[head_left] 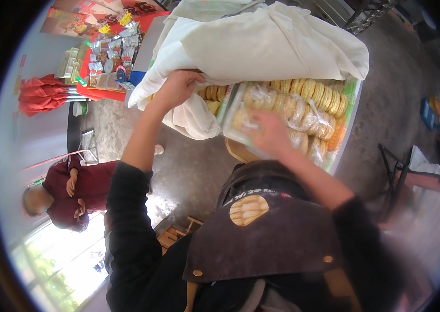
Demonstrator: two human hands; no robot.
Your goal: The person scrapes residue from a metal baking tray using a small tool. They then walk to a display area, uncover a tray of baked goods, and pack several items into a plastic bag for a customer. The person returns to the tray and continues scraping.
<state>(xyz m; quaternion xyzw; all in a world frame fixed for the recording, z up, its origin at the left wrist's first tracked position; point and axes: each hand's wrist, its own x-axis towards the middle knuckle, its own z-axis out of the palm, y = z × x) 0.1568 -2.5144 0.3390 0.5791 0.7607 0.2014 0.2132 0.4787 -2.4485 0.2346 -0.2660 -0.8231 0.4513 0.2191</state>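
Note:
A large off-white cloth (pixel 261 44) lies folded back over the far part of a display table. My left hand (pixel 175 86) is closed on the cloth's near left edge and lifts it. Below the cloth, rows of round flat pastries (pixel 329 100) stand on edge, and several bundles of them are wrapped in clear plastic bags (pixel 288 106). A clear plastic tray (pixel 227 117) holds bagged pastries on the left side. My right hand (pixel 269 130) reaches over that tray at the bagged pastries; motion blurs its fingers, so I cannot make out whether it grips one.
At the far left, a red-covered table (pixel 95 92) carries packaged goods (pixel 113 57). A folded red umbrella (pixel 43 95) is beside it. Someone in a dark red top (pixel 64 190) is at the left. A black-framed folding stand (pixel 394 171) is on the right.

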